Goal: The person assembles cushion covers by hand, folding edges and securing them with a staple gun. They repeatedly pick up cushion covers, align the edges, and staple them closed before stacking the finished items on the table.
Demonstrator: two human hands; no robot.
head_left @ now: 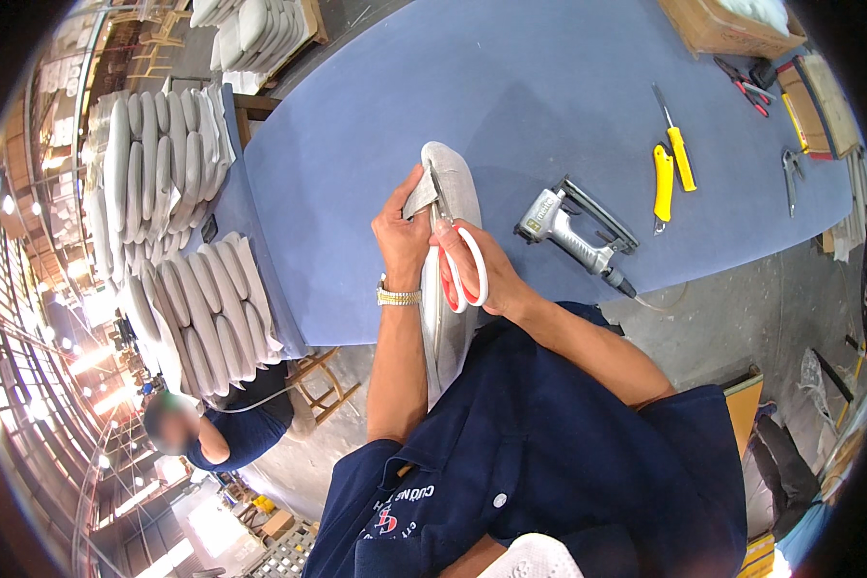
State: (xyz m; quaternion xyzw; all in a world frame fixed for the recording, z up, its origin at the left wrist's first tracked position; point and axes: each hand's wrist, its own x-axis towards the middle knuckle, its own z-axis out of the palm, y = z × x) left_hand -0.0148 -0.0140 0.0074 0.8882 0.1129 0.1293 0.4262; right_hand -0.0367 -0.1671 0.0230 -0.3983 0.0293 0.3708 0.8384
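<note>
A long grey upholstered cushion (pixel 462 188) stands on edge between my hands, its lower end reaching back to my shirt. My left hand (pixel 402 234), with a metal-banded watch on the wrist, pinches a loose flap of grey fabric (pixel 418 200) at the cushion's far end. In my right hand (pixel 491 265) is a pair of scissors (pixel 485 281) with white and red handle loops. The blades point away from me along the cushion's edge, beside the flap. Partly hidden by fingers and cloth, the blades' exact opening is hard to see.
The blue-covered table (pixel 356 125) carries a staple gun (pixel 573 229) with a hose, a yellow utility knife (pixel 663 183), a yellow-handled tool (pixel 681 159), red-handled pliers (pixel 742 89) and a carton (pixel 727 31). Grey cushions (pixel 202 299) are stacked leftward; another person (pixel 246 424) sits beyond.
</note>
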